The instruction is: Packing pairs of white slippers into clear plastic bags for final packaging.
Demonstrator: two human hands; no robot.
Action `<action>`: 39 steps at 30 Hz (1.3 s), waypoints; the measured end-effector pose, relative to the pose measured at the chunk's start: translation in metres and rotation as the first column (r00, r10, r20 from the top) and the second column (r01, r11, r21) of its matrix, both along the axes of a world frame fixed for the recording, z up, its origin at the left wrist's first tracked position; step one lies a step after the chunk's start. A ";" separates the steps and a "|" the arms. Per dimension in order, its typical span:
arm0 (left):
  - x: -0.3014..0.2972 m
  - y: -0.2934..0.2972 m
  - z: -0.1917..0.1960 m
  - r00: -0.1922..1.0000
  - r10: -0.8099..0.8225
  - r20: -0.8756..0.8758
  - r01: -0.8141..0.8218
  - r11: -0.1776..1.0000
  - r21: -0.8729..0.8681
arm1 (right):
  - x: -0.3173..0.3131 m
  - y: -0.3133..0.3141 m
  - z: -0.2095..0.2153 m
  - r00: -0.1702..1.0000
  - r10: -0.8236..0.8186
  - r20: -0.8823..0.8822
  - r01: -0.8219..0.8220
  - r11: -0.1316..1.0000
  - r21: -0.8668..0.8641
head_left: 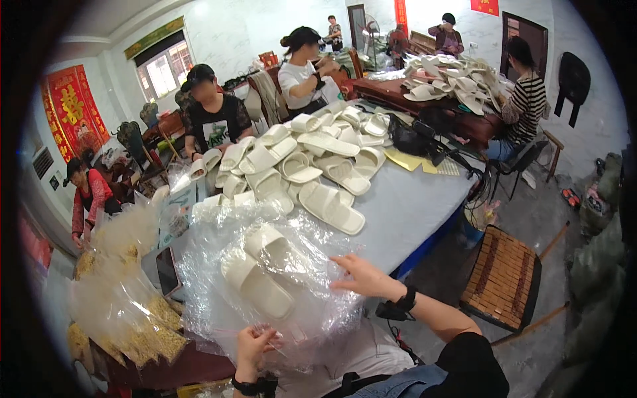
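A pair of cream slippers lies at the near end of the table, the front slipper (255, 282) beside its mate (267, 242). Crinkled clear plastic bags (206, 302) spread around them and partly over them. At the near edge of the plastic, my left hand (253, 348) is closed, thumb and fingers pinching the film. My right hand (366, 275) reaches in from the right with its fingers stretched apart. Its fingertips are at the right side of the plastic; whether they touch it is hard to tell. Beyond the plastic rises a big heap of cream slippers (328, 146).
The grey tabletop (398, 199) carries black bundled items (424, 139) and yellow sheets (405, 159). A phone (168, 270) and bags of yellowish filling (126, 312) lie left. A slatted chair (502, 278) stands right. Several people work around, one (215, 116) across the heap.
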State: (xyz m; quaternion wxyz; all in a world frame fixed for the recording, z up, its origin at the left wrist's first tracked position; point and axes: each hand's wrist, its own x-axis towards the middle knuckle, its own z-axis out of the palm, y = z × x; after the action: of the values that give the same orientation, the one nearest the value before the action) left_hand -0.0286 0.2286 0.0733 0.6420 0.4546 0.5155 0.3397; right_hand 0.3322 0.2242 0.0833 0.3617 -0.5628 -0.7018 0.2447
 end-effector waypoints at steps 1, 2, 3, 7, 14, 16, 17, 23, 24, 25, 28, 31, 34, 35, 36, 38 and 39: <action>-0.004 0.001 -0.006 1.000 0.006 0.010 -0.006 0.999 -0.035 | -0.003 0.004 -0.001 0.998 0.035 0.046 -0.033 0.999 -0.042; -0.008 0.002 -0.011 1.000 0.006 0.013 -0.006 1.000 -0.021 | -0.005 0.007 -0.002 0.998 0.034 0.050 -0.033 0.999 -0.028; -0.013 0.003 -0.016 0.999 -0.046 0.009 0.046 0.999 -0.008 | -0.007 0.010 -0.003 0.999 0.049 0.009 -0.048 0.993 -0.111; -0.021 0.002 -0.018 0.966 -0.066 0.250 0.067 0.998 0.004 | -0.008 0.019 -0.013 0.982 0.070 -0.176 -0.110 0.967 -0.230; -0.002 -0.009 0.040 0.740 0.215 0.637 -0.141 0.976 -0.166 | 0.001 0.021 0.016 0.595 0.127 -0.793 -0.517 0.816 -0.257; -0.026 -0.009 0.018 0.760 0.206 0.617 -0.141 0.978 -0.152 | -0.007 0.021 0.040 0.635 0.187 -0.749 -0.526 0.815 -0.242; -0.027 -0.011 0.022 0.707 0.183 0.683 -0.133 0.983 -0.125 | -0.006 0.022 0.045 0.683 0.208 -0.700 -0.506 0.827 -0.247; -0.019 0.003 0.030 0.898 -0.037 0.438 -0.047 0.982 0.180 | -0.009 0.024 0.055 0.703 0.193 -0.684 -0.483 0.836 -0.260; -0.018 0.006 0.029 0.887 -0.051 0.460 -0.060 0.973 0.223 | -0.008 0.025 0.053 0.739 0.203 -0.642 -0.448 0.861 -0.243; -0.020 0.004 0.034 0.896 -0.092 0.434 -0.031 0.963 0.266 | -0.008 0.028 0.044 0.728 0.210 -0.652 -0.428 0.883 -0.194; -0.028 0.004 0.025 0.999 0.053 -0.009 -0.044 0.893 0.448 | -0.023 0.030 0.050 0.950 0.269 -0.157 -0.271 0.962 0.007; -0.018 0.006 0.014 0.950 0.261 -0.169 -0.087 0.746 0.661 | -0.029 0.035 0.032 0.985 0.149 0.092 -0.175 0.877 0.448; -0.025 0.010 -0.007 0.828 0.506 -0.240 -0.006 0.437 0.900 | -0.045 0.034 0.034 0.963 -0.097 0.251 -0.103 0.727 0.679; -0.013 0.005 0.007 0.775 0.555 -0.303 -0.036 0.517 0.855 | -0.041 0.032 0.010 0.990 -0.068 0.127 -0.008 0.855 0.519; -0.009 0.001 0.016 0.706 0.603 -0.372 -0.077 0.587 0.806 | -0.041 0.030 -0.005 0.999 -0.050 -0.013 0.052 0.943 0.329; -0.024 -0.005 0.002 0.693 0.584 -0.423 -0.106 0.663 0.741 | -0.047 0.027 -0.008 0.997 0.050 0.062 -0.063 0.970 0.233; -0.027 -0.008 -0.003 0.743 0.503 -0.441 -0.074 0.717 0.694 | -0.047 0.024 -0.010 0.981 0.137 0.134 -0.152 0.983 0.105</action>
State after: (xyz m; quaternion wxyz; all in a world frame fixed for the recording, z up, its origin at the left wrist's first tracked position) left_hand -0.0559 0.2205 0.0698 0.1850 0.6350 0.6131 0.4319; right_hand 0.2854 0.2484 0.0735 0.3295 -0.5029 -0.7753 0.1934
